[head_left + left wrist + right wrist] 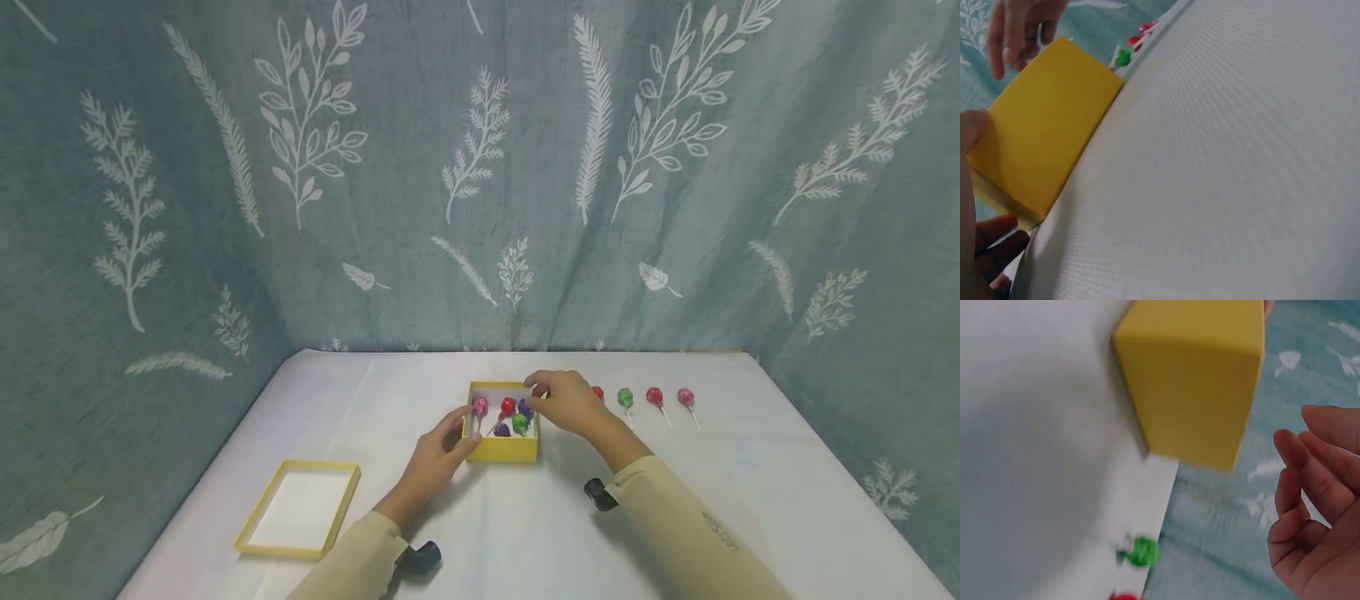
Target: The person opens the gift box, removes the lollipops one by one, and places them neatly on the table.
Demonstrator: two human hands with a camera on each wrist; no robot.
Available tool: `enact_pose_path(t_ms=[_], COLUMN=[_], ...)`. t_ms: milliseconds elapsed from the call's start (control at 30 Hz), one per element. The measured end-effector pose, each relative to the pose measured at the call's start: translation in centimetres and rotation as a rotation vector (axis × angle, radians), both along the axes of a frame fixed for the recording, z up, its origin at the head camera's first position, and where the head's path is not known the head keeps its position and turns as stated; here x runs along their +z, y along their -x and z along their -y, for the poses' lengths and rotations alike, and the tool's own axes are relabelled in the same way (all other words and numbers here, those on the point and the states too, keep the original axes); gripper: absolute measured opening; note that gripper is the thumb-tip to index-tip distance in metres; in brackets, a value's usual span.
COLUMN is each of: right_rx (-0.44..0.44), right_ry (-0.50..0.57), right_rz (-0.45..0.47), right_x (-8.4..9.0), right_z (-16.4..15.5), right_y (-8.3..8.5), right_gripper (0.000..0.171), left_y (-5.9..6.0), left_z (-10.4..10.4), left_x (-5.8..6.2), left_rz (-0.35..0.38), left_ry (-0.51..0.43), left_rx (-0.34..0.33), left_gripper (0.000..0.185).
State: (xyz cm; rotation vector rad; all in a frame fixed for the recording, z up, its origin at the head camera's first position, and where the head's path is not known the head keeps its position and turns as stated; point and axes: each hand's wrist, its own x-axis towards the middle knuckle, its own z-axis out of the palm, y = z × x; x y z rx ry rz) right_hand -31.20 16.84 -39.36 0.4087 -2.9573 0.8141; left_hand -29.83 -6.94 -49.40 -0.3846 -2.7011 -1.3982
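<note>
A yellow box (504, 450) with a white inside stands uncovered at the middle of the table. In it lie several wrapped lollipops: a pink one (480, 406), a red one (507, 406), a green one (520, 423) and two purple ones. My left hand (437, 454) holds the box by its left front corner, thumb on the front wall and fingers along the left side. Over the right rim hovers my right hand (567, 403), close to a purple lollipop (524, 408). In the right wrist view its fingers (1316, 475) are loosely bent, apart from the box wall, with nothing visible between them.
Right of the box, a row of lollipops lies on the white table (750, 500): a red one (597, 392) partly behind my right hand, a green one (626, 397), another red (655, 396) and a pink one (686, 397). A yellow-rimmed lid (347, 500) lies at front left. Patterned curtain surrounds the table.
</note>
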Motion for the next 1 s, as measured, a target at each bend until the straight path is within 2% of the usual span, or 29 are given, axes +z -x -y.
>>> enact_pose_path(t_ms=[133,267,500,633,800,1000], right_rx=[0.086,0.161,0.213,0.229,0.239,0.189], right_ry=[-0.043,-0.149,-0.327,-0.361,-0.378,-0.459], right_rz=[-0.023,-0.052,-0.063,-0.033,-0.042,-0.041], right_x=[0.0,-0.4,-1.7,-2.2,-2.3,-2.3], right_z=[2.0,3.6,5.1,5.7,6.0,6.0], right_y=[0.0,0.3,1.0,1.5,2.1,2.4], right_gripper=[0.028,0.027,0.01,0.008,0.011,0.017], left_y=[0.0,0.0,-0.2,-0.3,-0.4,-0.1], left_z=[0.0,0.2,0.5,0.7,0.8,0.4], left_x=[0.2,0.2,-0.3,-0.2,0.1,0.2], left_rz=[-0.019,-0.031,-0.039,-0.042,-0.061,-0.058], left_ry=[-0.001,-0.007,-0.013,-0.026,-0.04,-0.017], left_rx=[-0.007,-0.004,0.005,0.009,0.004,-0.016], left_gripper=[0.051,0.051,0.052,0.052,0.053,0.053])
